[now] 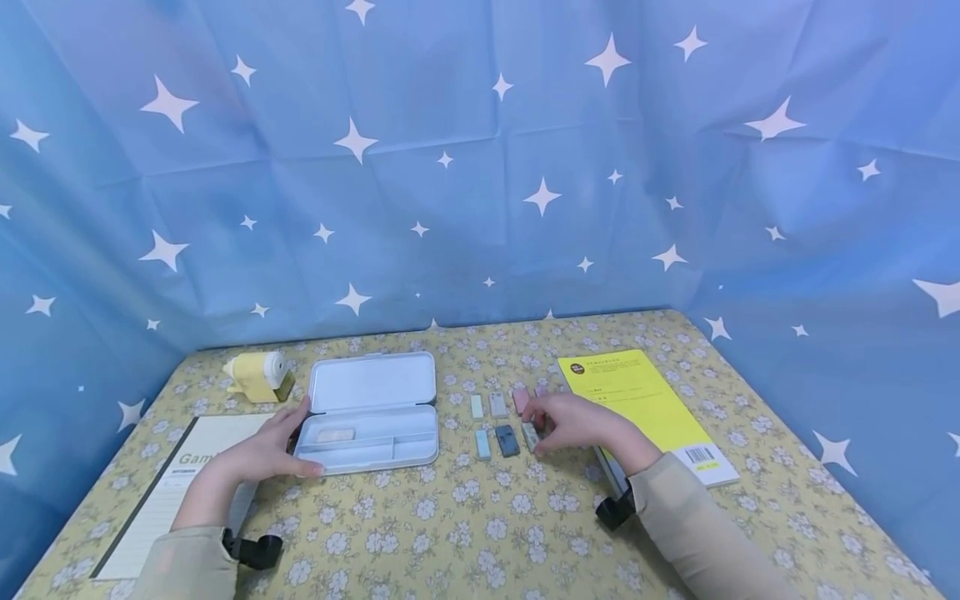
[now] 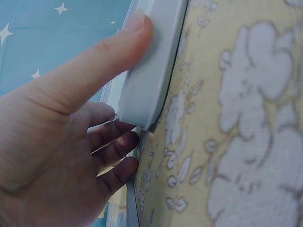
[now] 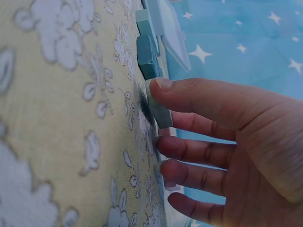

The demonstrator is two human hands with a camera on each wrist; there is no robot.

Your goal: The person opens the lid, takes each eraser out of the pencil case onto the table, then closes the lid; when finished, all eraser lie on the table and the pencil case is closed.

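A white pencil case [image 1: 372, 410] lies with its lid folded back, a pale eraser [image 1: 335, 435] in its rear compartment. My left hand [image 1: 258, 450] holds the case at its left end, thumb on the front wall [image 2: 156, 80] and fingers around the corner. To the right, my right hand [image 1: 573, 423] pinches a grey-green eraser [image 3: 161, 115] between thumb and index finger, low over the cloth. Beside it lie a dark blue eraser [image 1: 507, 441], a light blue one [image 1: 482, 444], a mint one [image 1: 476, 406], a grey one [image 1: 498, 405] and a pink one [image 1: 521, 400].
A yellow pencil sharpener [image 1: 258, 377] stands behind the left hand. A notebook [image 1: 172, 492] lies partly under the left forearm. A yellow book [image 1: 637, 400] lies beyond the right hand, partly covered by it. Flowered cloth [image 1: 420, 533] covers the table; a starry blue curtain [image 1: 465, 183] hangs behind.
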